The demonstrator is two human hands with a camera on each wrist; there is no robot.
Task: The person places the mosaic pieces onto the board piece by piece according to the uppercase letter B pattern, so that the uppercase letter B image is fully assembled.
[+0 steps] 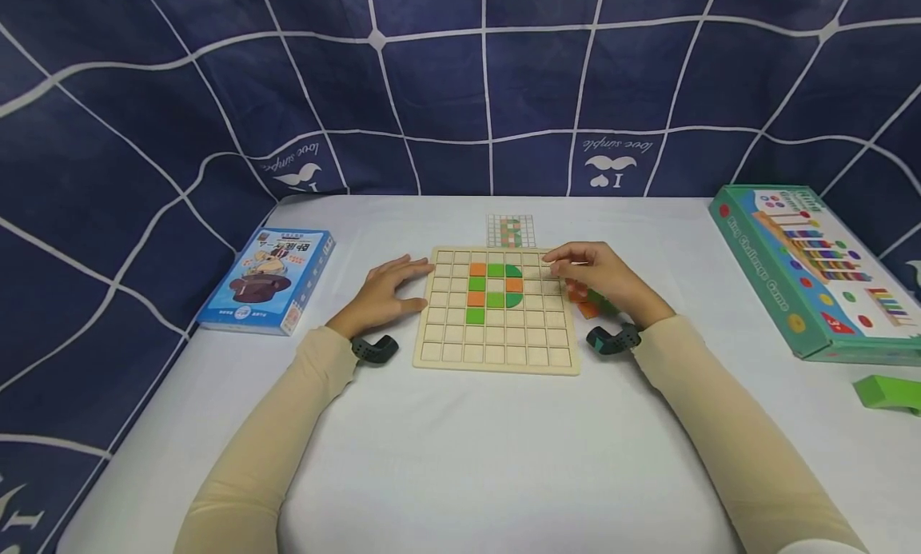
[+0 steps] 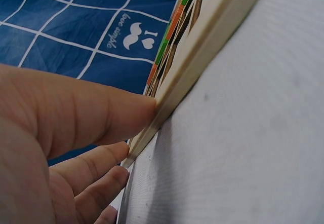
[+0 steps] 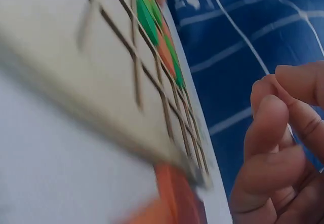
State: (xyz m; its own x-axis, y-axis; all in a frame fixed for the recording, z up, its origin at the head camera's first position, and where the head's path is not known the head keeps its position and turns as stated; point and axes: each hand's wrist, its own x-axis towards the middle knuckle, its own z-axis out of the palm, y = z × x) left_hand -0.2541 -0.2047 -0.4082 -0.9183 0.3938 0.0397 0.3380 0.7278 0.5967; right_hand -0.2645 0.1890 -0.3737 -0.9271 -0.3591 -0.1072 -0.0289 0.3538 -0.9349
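A pale wooden grid board (image 1: 446,354) lies mid-table with green and orange tiles (image 1: 495,300) set in its squares, some square and some rounded. Against the board's left edge rests my left hand (image 1: 381,296), its fingers extended; in the left wrist view the thumb (image 2: 126,112) touches the rim. My right hand (image 1: 600,274) hovers over the board's upper right edge. Its fingers are curled, thumb and fingertips together in the right wrist view, and no piece shows between them. Loose orange and green pieces (image 1: 588,308) lie under that hand, partly hidden by it.
A small pattern card (image 1: 510,230) with a coloured grid lies behind the board. At the left stands a blue box (image 1: 266,280). A green game box (image 1: 813,274) lies at the right, with a green block (image 1: 888,392) in front of it. A dark blue curtain hangs behind.
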